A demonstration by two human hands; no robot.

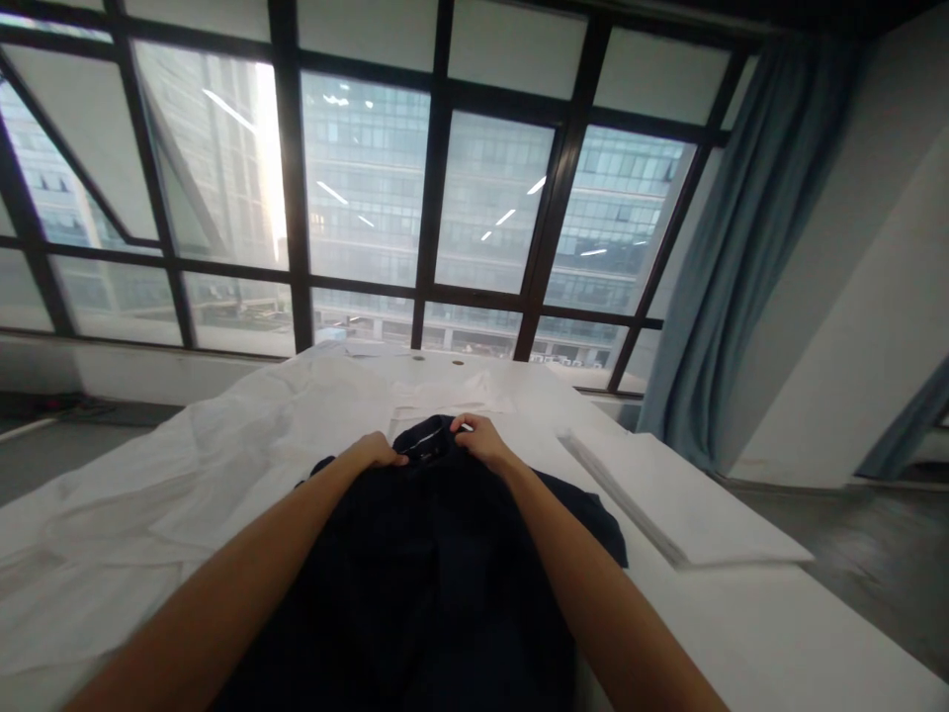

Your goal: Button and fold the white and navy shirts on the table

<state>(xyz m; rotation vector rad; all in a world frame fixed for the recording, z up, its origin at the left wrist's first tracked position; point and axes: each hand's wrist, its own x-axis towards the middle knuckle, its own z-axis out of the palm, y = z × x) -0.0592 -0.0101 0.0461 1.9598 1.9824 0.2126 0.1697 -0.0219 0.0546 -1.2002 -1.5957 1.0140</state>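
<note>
A dark navy, short-sleeved-looking cloth garment (437, 564) lay spread on a long white bench (801, 643), its body running toward the person and its collar (424, 431) at the far end, roughly in the middle of the view. The left hand (378, 452) gripped the left side of the collar, fingers curled down over the dark cloth. The right hand (481, 440) pinched the right side of the collar between thumb and fingers, a little farther from the person than the left. The neck opening showed between the two hands, with a thin pale line inside it. Both bare forearms reached forward over the garment, and a dark sleeve (604, 519) stuck out beyond the right one.

To the left, rumpled thin white fabric (244, 445) covered much of the bench. To the right, near that sleeve but apart from it, lay a flat, white rectangular stack (689, 499); its material could not be told. Two small dark round spots (458, 363) marked the bench's far end. Beyond stood a wide, dark-framed window (437, 198), with a blue-grey fabric curtain (741, 247) hanging at its right.
</note>
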